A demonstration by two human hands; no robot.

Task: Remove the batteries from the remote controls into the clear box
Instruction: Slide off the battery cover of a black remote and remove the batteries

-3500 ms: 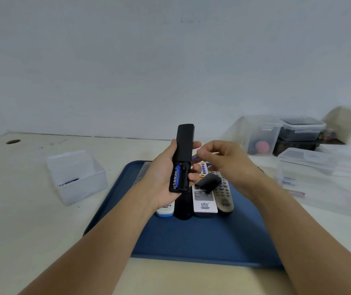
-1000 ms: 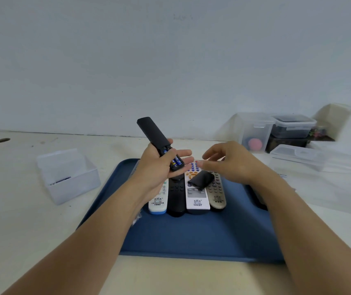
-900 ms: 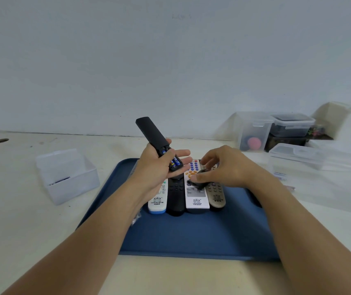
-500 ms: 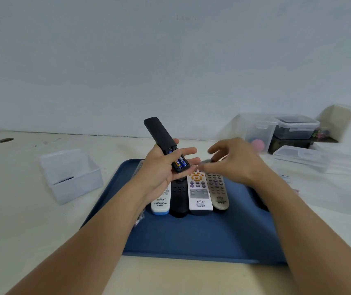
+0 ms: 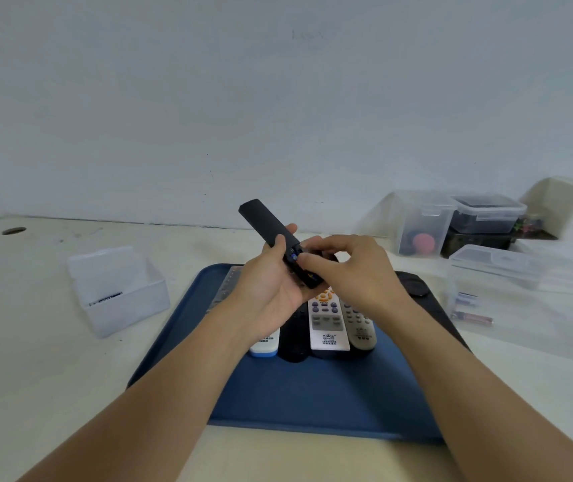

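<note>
The left hand (image 5: 271, 290) grips a long black plastic remote control (image 5: 271, 231) above the dark blue tray (image 5: 312, 394); the right hand (image 5: 354, 273) has its fingers (image 5: 307, 260) curled, pinching at the blue battery (image 5: 293, 255) in the open compartment.

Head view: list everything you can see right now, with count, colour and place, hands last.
Held remote: 1, black, above the tray, battery bay open, blue battery showing.
Tray: 1, dark blue, table centre.
Remotes on tray: at least 4, white-and-blue, black, white, grey, side by side; another grey one partly hidden at the tray's left edge.
Clear box: 1, clear, left of the tray, a battery inside.
Black item: 1, tray's right edge; cannot tell what.
Storage containers: several, clear, far right.
Loose battery: 1, reddish, right of the tray.
Left hand: grips the held remote.
Right hand: fingertips at the battery bay.
</note>
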